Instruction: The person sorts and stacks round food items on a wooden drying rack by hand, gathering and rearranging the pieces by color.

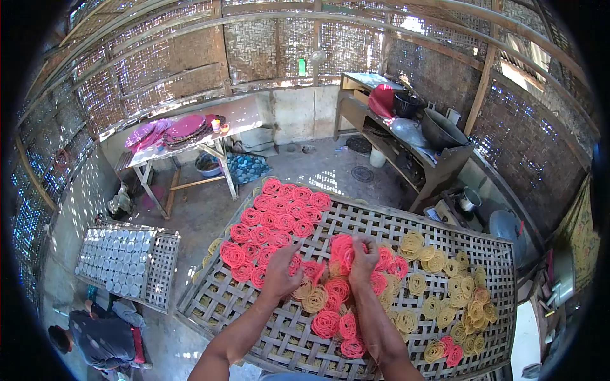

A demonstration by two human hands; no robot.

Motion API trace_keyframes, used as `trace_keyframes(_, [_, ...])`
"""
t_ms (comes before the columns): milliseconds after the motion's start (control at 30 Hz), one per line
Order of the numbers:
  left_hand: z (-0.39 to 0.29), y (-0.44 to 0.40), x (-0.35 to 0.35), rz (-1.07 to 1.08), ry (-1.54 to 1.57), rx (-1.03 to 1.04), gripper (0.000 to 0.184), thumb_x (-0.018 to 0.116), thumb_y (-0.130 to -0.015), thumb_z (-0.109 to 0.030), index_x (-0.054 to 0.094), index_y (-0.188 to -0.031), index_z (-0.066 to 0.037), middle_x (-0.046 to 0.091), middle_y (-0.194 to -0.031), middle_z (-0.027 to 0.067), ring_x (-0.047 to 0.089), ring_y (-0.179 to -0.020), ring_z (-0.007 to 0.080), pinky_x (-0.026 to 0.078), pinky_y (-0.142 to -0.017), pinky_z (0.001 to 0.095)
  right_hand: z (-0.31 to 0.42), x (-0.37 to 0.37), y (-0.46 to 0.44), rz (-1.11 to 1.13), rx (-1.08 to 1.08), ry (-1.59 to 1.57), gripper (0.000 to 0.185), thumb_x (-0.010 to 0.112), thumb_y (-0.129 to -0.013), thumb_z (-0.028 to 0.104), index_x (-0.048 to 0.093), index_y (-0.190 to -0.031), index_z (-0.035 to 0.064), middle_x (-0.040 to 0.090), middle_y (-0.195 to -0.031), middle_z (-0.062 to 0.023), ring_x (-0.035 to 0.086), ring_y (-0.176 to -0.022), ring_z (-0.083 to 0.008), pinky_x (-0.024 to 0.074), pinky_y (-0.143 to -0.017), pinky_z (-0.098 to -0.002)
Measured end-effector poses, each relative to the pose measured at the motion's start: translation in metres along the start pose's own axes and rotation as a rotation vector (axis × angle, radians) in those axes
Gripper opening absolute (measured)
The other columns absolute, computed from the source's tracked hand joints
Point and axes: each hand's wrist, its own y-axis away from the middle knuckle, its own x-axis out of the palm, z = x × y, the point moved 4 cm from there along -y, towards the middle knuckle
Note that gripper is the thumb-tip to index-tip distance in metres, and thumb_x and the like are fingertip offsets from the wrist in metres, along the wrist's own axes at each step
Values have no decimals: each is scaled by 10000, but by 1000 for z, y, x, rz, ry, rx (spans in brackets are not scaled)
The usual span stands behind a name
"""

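Observation:
My left hand (283, 272) is low over the woven slatted tray (219, 303), thumb and fingers around the edge of a pink lacy coil (295, 263). To its right, my right hand (363, 261) is closed on a bunch of pink coils (342, 250), held above the tray. Neat rows of pink coils (268, 220) cover the tray's far left part. Loose pink coils (326, 323) lie below and between my hands, mixed with yellowish coils (314, 298). More yellowish coils (431, 308) are scattered over the right side, some heaped together.
At lower left, a person (101, 340) bends beside a rack of pale round pieces (117, 257). A table (238, 117) with pink and purple stacks stands at the back. On the right, a wooden bench (422, 149) carries a large dark pan (445, 132). Woven walls surround the room.

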Motion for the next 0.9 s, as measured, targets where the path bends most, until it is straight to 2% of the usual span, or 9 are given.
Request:
trace_keyframes(133, [10, 13, 26, 192, -459, 181, 676, 738, -783, -314, 544, -1376, -56, 567, -1358, 191, 480, -1306, 420, 340, -1149, 520, 15, -20, -13, -23, -117, 244, 194, 712, -952, 193, 665, -893, 14, 574, -788, 52, 448, -704, -44, 405, -617, -235])
trace_keyframes(233, [15, 9, 26, 181, -313, 176, 600, 762, -746, -304, 619, -1287, -89, 579, -1305, 173, 499, -1271, 389, 380, -1113, 499, 21, -25, -14, 2, -259, 442, 221, 719, -944, 227, 686, -923, 9, 621, -824, 20, 505, -713, -65, 439, -636, -250])
trace_keyframes(433, [5, -7, 10, 114, -211, 61, 431, 805, -671, -298, 717, -1036, -85, 593, -1077, 127, 546, -1104, 341, 435, -969, 516, 10, -19, -11, 113, -446, 748, 262, 766, -883, 265, 704, -965, 24, 703, -913, -116, 671, -844, -272, 521, -730, -393])
trace_keyframes(533, [-2, -9, 0, -33, -242, 177, 347, 823, -648, -175, 700, -956, -73, 593, -961, 103, 585, -969, 317, 482, -844, 476, 18, -14, -8, 169, -537, 808, 265, 770, -867, 262, 709, -962, 22, 706, -943, -141, 667, -901, -328, 513, -788, -435])
trace_keyframes(633, [2, -11, -12, -38, -9, 44, 298, 821, -655, -68, 679, -917, -57, 590, -867, 96, 608, -840, 314, 513, -739, 418, 20, -13, -6, 170, -520, 789, 243, 763, -875, 239, 709, -953, 15, 713, -975, -140, 677, -900, -319, 518, -811, -424])
trace_keyframes(667, [-6, -12, -22, -123, 19, 78, 259, 807, -703, -24, 669, -922, -42, 588, -815, 90, 611, -728, 272, 506, -664, 355, 22, -12, -5, 183, -536, 789, 249, 765, -872, 246, 711, -955, 18, 714, -982, -133, 673, -921, -315, 511, -828, -423])
trace_keyframes(767, [9, -16, -32, -306, 224, -28, 207, 799, -775, -40, 660, -928, -28, 603, -840, 66, 602, -740, 192, 487, -668, 312, 27, -9, 1, 237, -607, 808, 280, 773, -861, 283, 718, -976, 34, 718, -1011, -112, 659, -986, -306, 491, -874, -425])
trace_keyframes(800, [8, -16, -35, -340, 320, -129, 147, 764, -861, -67, 648, -931, -11, 594, -829, 22, 550, -748, 104, 453, -652, 262, 28, -8, 3, 267, -650, 829, 300, 777, -855, 304, 722, -992, 43, 719, -1027, -104, 653, -1010, -304, 485, -884, -429])
trace_keyframes(900, [0, -24, -33, -473, 431, -272, 134, 732, -918, -102, 640, -921, -4, 558, -797, -22, 501, -740, 67, 434, -641, 242, 37, 7, 11, 341, -766, 798, 347, 780, -849, 351, 725, -1040, 67, 719, -1066, -87, 635, -1081, -294, 463, -939, -438])
